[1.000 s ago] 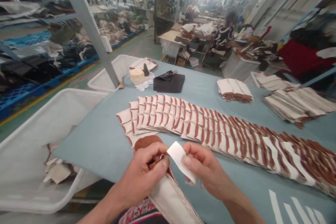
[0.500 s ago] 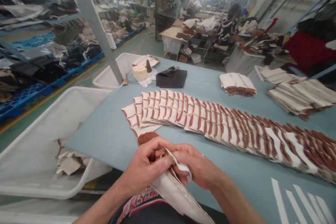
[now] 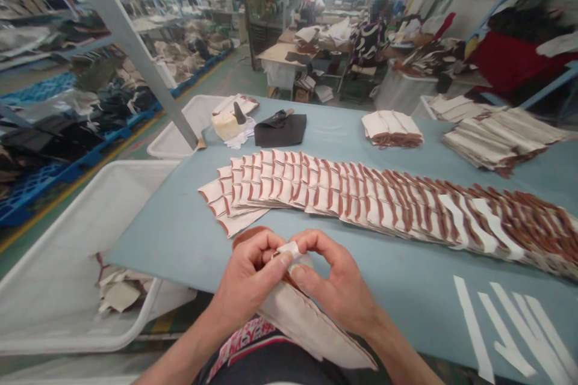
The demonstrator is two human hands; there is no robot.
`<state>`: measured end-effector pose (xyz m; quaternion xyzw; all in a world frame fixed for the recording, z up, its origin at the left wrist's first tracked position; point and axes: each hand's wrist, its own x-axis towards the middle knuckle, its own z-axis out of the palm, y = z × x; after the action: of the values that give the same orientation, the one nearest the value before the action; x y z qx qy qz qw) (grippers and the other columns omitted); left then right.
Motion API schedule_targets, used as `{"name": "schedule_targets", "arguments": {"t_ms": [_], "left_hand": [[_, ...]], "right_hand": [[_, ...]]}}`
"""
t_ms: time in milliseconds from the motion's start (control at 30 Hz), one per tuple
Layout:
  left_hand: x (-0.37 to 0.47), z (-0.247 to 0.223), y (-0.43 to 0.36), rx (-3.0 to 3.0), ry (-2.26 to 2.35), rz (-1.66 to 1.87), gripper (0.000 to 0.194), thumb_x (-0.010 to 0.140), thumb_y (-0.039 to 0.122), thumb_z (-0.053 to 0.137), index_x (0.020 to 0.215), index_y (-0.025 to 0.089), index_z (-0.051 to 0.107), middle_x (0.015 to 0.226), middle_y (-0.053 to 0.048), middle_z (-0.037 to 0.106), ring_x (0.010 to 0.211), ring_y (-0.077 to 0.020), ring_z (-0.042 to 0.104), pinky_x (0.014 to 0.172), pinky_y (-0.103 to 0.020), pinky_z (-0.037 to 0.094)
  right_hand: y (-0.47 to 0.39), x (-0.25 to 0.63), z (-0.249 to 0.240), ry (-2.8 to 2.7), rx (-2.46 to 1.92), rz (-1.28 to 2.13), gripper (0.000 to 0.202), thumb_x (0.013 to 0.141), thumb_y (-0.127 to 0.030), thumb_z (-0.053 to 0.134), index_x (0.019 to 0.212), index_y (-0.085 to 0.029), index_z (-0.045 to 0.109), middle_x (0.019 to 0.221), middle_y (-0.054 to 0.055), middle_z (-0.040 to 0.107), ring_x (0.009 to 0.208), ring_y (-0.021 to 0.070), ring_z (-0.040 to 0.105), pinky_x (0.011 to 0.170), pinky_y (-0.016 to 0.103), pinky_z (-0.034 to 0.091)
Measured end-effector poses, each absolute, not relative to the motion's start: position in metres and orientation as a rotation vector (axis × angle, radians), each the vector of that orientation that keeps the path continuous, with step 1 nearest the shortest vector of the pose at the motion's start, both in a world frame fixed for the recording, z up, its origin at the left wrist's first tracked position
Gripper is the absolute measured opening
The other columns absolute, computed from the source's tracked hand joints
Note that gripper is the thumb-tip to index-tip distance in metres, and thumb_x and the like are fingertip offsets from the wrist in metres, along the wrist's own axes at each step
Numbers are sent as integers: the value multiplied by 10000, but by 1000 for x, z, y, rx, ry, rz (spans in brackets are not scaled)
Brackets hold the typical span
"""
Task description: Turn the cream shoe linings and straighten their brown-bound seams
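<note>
My left hand point(image 3: 250, 271) is closed on a cream fabric piece point(image 3: 311, 328) with a brown inner side, which hangs down over my lap. Between both hands, at the top edge of that piece, a short white strip point(image 3: 289, 248) is pinched. My right hand point(image 3: 332, 277) grips the strip with thumb and forefinger. A brown edge of the piece point(image 3: 253, 232) shows beyond my left fingers. Just ahead lies a long fanned row of cream pieces with brown edges point(image 3: 316, 186). Loose white strips point(image 3: 472, 325) lie on the table to the right.
The blue-green table point(image 3: 171, 234) has a white bin point(image 3: 58, 252) with fabric scraps at its left. At the back are a yellowish roll point(image 3: 226, 126), a black cloth point(image 3: 280, 131) and fabric stacks point(image 3: 392, 129). A metal post point(image 3: 135, 54) rises at the far-left corner.
The white strip, hanging as a loop from my right fingers before, is now folded at the piece's edge. My right thumb and forefinger have spread around it. The view has shifted slightly right.
</note>
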<state>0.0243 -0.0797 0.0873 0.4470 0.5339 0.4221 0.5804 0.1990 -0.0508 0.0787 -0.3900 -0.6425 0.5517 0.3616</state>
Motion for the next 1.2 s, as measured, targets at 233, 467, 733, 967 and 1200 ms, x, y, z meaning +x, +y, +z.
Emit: {"name": "schedule_targets", "arguments": {"t_ms": [233, 467, 733, 967, 1200], "left_hand": [[25, 79, -81, 1057, 1248, 969, 446, 840, 581, 701, 796, 155, 579, 608, 40, 533, 514, -97, 469, 509, -197, 374], [19, 62, -91, 1121, 1367, 1102, 545, 985, 701, 379, 959, 201, 594, 665, 27, 503, 585, -144, 445, 564, -247, 389], [-1, 37, -108, 1184, 1480, 961, 524, 1005, 610, 296, 659, 221, 355, 665, 15, 428, 621, -155, 386, 581, -276, 355], [-19, 56, -114, 1299, 1516, 630, 360, 942, 446, 527, 698, 188, 467, 637, 35, 463, 610, -129, 415, 584, -238, 321], [-25, 77, -103, 1271, 1241, 650, 426, 1027, 452, 456, 851, 138, 684, 812, -53, 675, 755, -178, 590, 730, -261, 463]], "right_hand": [[-57, 192, 64, -1540, -1069, 1534, 324, 944, -487, 633, 825, -187, 601, 771, -7, 603, 738, 148, 525, 695, 259, 421], [-73, 174, 26, -1195, -1031, 1645, 469, 936, -638, 595, 793, -197, 527, 658, -48, 478, 581, 108, 399, 551, 231, 359], [-104, 160, -14, -869, -1201, 1848, 482, 910, -672, 612, 797, -224, 476, 597, -83, 415, 508, 96, 312, 481, 219, 265], [-104, 160, -17, -942, -1259, 1799, 494, 900, -682, 612, 788, -211, 514, 580, -84, 381, 507, 95, 288, 469, 222, 237], [-81, 178, 0, -1247, -1243, 1646, 450, 933, -629, 598, 801, -199, 587, 593, -62, 419, 524, 107, 324, 471, 231, 270]]}}
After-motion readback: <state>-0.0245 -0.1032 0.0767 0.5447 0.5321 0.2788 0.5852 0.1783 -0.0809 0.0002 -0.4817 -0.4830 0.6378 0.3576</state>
